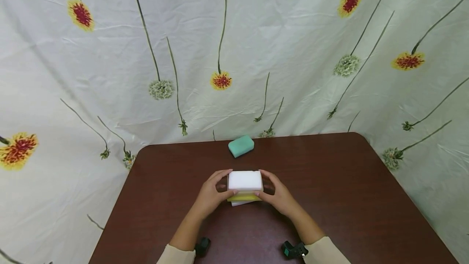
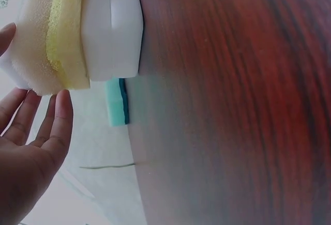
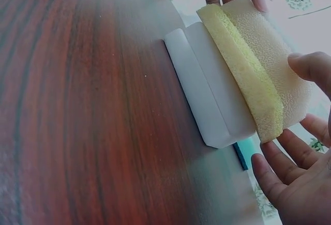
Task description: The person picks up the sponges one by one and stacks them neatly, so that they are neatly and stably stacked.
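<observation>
A stack of sponges stands on the table in front of me. On top is a cream sponge (image 2: 39,39) with a white upper face (image 1: 244,180). Beneath it lies a yellow sponge (image 3: 243,75), and under that are white blocks (image 3: 207,85), which jut out past the yellow one. From the left, my left hand (image 1: 212,192) holds the top sponge, thumb at its near edge and fingers toward the far side. My right hand (image 1: 280,194) grips the opposite end the same way. In the right wrist view its fingertips also reach the yellow sponge's end.
Behind the stack, near the table's far edge, lies a teal sponge (image 1: 241,146) with a dark underside. The brown wooden table (image 1: 329,190) has rounded far corners. A pale cloth (image 1: 198,52) printed with flowers hangs behind it.
</observation>
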Tool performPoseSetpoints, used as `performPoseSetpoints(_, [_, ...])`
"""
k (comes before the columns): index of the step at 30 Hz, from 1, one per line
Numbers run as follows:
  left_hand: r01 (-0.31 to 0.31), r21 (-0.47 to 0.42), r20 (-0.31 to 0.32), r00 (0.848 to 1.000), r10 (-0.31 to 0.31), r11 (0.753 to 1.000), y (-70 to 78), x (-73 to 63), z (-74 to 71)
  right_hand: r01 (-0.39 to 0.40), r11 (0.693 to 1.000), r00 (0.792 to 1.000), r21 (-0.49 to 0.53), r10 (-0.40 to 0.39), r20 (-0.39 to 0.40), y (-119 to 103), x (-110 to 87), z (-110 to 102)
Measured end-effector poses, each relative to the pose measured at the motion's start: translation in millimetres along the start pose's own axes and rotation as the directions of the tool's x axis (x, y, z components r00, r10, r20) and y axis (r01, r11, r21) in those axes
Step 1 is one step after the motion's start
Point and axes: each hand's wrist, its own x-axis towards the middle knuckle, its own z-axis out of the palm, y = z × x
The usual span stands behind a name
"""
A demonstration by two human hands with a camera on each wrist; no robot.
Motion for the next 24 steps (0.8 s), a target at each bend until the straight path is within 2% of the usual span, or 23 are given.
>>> performPoseSetpoints(12, [-0.013,0.043,0.007,1.000,0.012,0.999,0.1,1.7,1.8,-0.002,1.000,1.000,0.005,0.002,-0.009,-0.8,-0.7,-0.5])
performPoseSetpoints(18, [0.014,0.014,0.027,1.000,-0.014,1.000,2.7,1.3,3.9,-0.013,1.000,1.000,0.009,0.013,0.000,-5.5,-1.5,-0.3])
performPoseSetpoints(24, [0.057,-0.015,0.032,0.998,-0.056,0.998,4.8,1.7,6.2,-0.021,1.000,0.999,-0.001,0.021,-0.027,-7.7,-0.5,0.5])
